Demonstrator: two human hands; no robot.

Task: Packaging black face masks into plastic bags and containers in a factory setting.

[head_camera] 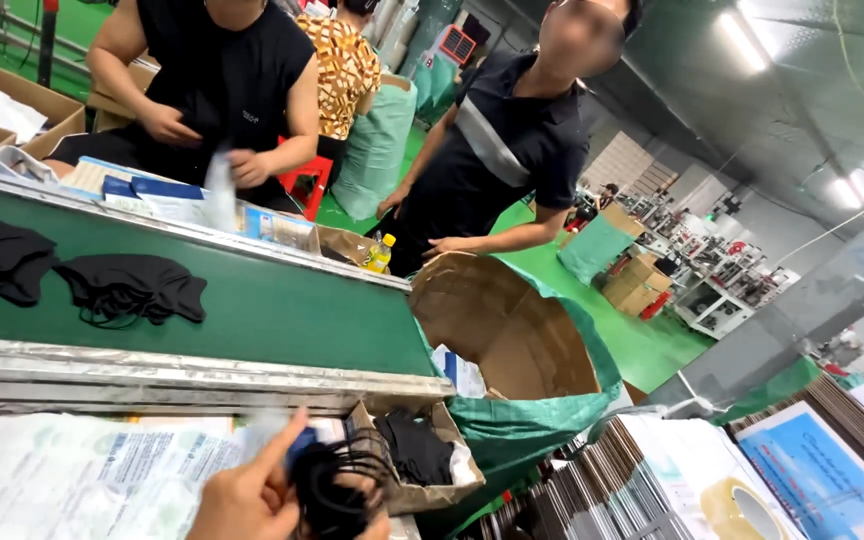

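Lower centre of the frame, at the bottom edge: left hand (pixel 247 497), curled around a black bundle of masks (pixel 335 492) with thin ear loops spilling out to the right. Index finger (pixel 287 440) lifted straight and pointing toward the upper right, the other fingers wrapped against the bundle. Small blue piece (pixel 303 446) tucked between that finger and the bundle.

Right hand (pixel 377 525): only a sliver of skin under the bundle at the very bottom; impossible to tell how far open or what it grips.

Just right of the bundle: small cardboard box (pixel 452 488) with more black masks inside. Lower left: printed plastic packets (pixel 72 470), blurred.

Across the middle left: green conveyor belt (pixel 292 310) between metal rails, carrying loose black masks (pixel 132 288). Right of the belt's end: large green sack (pixel 542 425) lined with brown cardboard, mouth open. Yellow bottle (pixel 380 252) beyond the belt's far rail.

Upper left: seated person in a black sleeveless top (pixel 227 70), hands busy at a clear packet. Upper centre: standing person in a dark shirt (pixel 507 150), one hand on the sack's rim.

Lower right: roll of tape (pixel 742 512) and a blue card (pixel 812 470) on stacked sheets.
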